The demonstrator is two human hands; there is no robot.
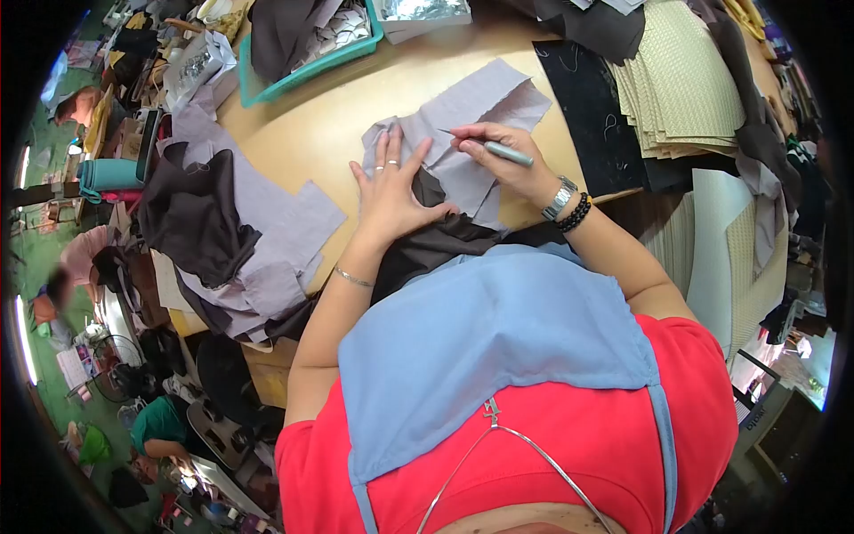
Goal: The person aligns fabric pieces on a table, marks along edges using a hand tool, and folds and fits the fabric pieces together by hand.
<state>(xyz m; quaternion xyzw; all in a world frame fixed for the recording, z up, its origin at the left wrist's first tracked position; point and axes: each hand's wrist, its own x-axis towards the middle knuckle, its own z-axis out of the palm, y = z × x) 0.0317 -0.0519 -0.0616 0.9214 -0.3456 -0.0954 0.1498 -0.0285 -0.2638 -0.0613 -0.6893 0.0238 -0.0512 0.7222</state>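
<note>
My left hand [389, 182] lies flat with its fingers spread on a light grey-purple piece of fabric [464, 111]. Between finger and thumb of my right hand [509, 158], a silver-grey pen [508, 153] is gripped, its thin tip pointing left over the fabric near my left fingers. Whether the tip touches the cloth I cannot tell. Dark brown fabric [436, 238] is bunched below my left palm and hangs toward my apron [498, 311].
Grey-purple fabric pieces [267, 214] with dark cloth [196, 218] on top lie at the left. A teal basket [311, 75] of light pieces stands at the back, beside a white box [422, 25]. Cream textured sheets [680, 80] are stacked at the right on the wooden table [302, 133].
</note>
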